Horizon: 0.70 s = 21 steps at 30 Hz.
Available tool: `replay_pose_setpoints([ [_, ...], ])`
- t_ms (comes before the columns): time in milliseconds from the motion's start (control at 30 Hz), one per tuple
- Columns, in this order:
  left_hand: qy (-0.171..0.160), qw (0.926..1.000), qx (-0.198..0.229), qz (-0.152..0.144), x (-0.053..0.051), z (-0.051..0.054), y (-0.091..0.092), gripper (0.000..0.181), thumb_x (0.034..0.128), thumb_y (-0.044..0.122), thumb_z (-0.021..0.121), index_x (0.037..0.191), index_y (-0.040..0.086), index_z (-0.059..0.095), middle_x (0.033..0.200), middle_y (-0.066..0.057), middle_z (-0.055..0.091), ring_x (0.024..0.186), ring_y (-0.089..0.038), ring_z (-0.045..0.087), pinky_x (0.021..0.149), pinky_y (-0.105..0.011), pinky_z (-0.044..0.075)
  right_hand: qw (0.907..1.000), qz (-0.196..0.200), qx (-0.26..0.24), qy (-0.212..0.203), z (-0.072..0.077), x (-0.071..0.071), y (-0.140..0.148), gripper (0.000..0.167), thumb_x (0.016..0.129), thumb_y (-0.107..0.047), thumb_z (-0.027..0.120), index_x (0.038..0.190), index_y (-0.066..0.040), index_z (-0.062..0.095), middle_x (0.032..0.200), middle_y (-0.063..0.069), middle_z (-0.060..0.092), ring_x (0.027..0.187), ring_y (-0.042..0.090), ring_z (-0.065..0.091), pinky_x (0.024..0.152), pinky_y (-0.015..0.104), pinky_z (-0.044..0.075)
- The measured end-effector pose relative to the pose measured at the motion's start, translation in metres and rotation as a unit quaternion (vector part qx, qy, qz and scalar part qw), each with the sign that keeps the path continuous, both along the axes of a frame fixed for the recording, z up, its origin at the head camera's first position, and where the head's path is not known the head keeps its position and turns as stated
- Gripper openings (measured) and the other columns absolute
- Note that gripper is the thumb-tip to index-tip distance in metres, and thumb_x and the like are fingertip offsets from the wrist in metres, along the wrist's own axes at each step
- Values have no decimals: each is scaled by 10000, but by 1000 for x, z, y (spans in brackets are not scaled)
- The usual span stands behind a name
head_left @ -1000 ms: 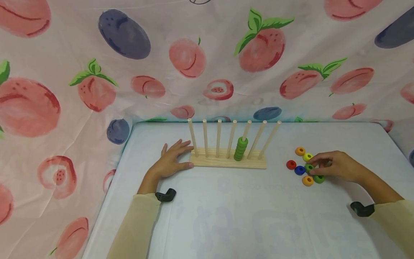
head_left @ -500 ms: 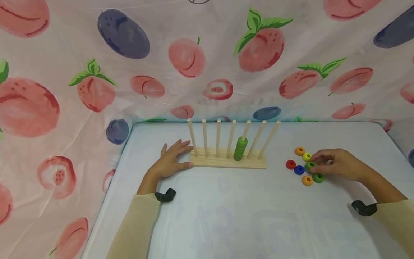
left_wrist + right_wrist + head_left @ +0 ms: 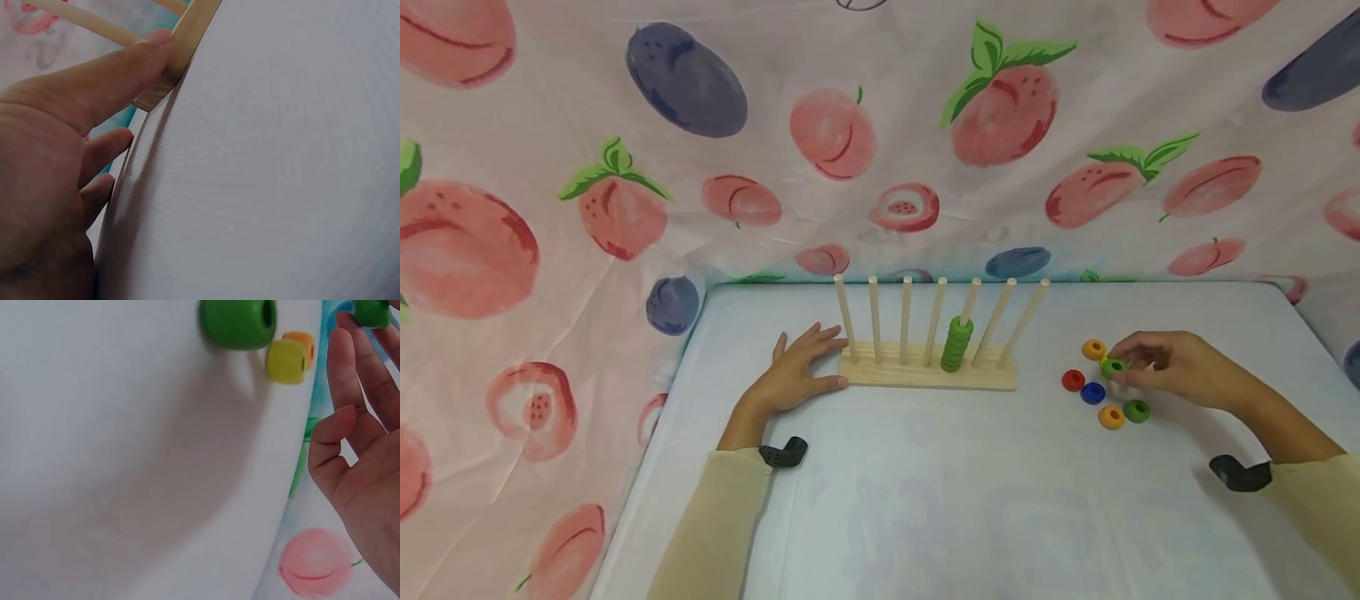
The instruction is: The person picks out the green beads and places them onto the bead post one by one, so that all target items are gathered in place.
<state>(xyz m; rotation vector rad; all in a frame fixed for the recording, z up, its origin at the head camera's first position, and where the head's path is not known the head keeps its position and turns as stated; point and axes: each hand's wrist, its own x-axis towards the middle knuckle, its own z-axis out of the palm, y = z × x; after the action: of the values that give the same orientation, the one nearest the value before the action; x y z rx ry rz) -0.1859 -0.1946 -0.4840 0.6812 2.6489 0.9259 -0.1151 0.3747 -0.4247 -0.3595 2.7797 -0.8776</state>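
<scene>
At the left end of a wooden peg stand, my left hand rests with its fingers spread and fairly straight. Its thumb touches the base's end in the left wrist view. Several green beads are stacked on one peg; the other pegs are bare. My right hand pinches a green bead above the loose beads. In the right wrist view this held bead sits at the fingertips. A yellow bead lies beneath, mostly hidden in the head view.
Around the right hand lie orange beads, a red bead, a blue bead and another green bead. The white tabletop ends at a fruit-printed cloth behind the stand.
My right hand has picked up the green bead from among the loose ones and moved it slightly up and away, over the yellow bead. The left hand and the stand have stayed put.
</scene>
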Motion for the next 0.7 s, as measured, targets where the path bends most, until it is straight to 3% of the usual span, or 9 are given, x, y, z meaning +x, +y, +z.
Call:
replay_pose_setpoints([
  [333, -5, 10000, 12, -15, -1, -1, 0, 701, 892, 494, 757, 1499, 228, 529, 1675, 20, 326, 1609, -257, 97, 1222, -628, -151, 9990, -140, -166, 381, 27, -4, -25, 256, 928, -219, 769, 1178, -177, 734, 1002, -31, 699, 871, 58, 598, 692, 205, 539],
  [533, 27, 10000, 10, -26, -1, -2, -1, 708, 886, 496, 762, 1500, 235, 527, 1676, 20, 324, 1608, -263, 99, 1221, -633, -147, 9953, -745, -438, 444, 46, -6, -47, 317, 949, -299, 746, 1242, -184, 712, 1053, -121, 698, 928, 6, 607, 734, 162, 541],
  [700, 22, 10000, 19, -39, 0, -1, -1, 707, 886, 504, 759, 1501, 243, 526, 1675, 23, 325, 1608, -257, 101, 1223, -631, -144, 9872, -1127, -978, 554, 58, -9, -68, 335, 961, -318, 726, 1268, -189, 682, 1038, -144, 684, 915, 43, 644, 716, 186, 557],
])
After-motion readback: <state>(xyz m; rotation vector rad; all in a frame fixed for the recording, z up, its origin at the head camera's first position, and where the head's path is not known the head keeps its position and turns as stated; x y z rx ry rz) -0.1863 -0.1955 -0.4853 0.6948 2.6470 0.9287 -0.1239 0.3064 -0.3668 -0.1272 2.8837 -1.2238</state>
